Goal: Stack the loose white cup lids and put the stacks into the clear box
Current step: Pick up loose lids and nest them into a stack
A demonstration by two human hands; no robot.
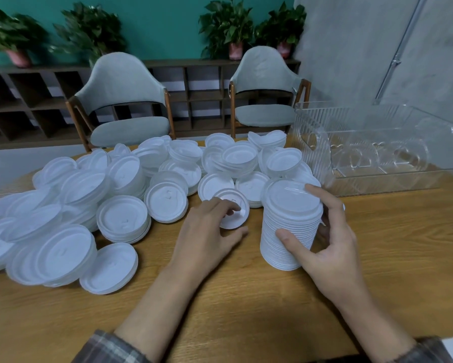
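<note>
A tall stack of white cup lids point(289, 224) stands on the wooden table point(246, 305), right of centre. My right hand point(324, 237) grips it, thumb on the front and fingers round the far side. Just left of it, my left hand point(209, 231) pinches a single white lid point(234, 210), held tilted a little above the table. A broad heap of loose lids and short stacks point(120, 200) covers the left and middle of the table. The clear box point(377, 142) sits at the back right, with nothing white showing inside.
Two grey chairs point(125, 100) stand behind the table's far edge, in front of low dark shelves and potted plants. A grey wall rises behind the box. Bare wood lies in front of my hands and to the right of the tall stack.
</note>
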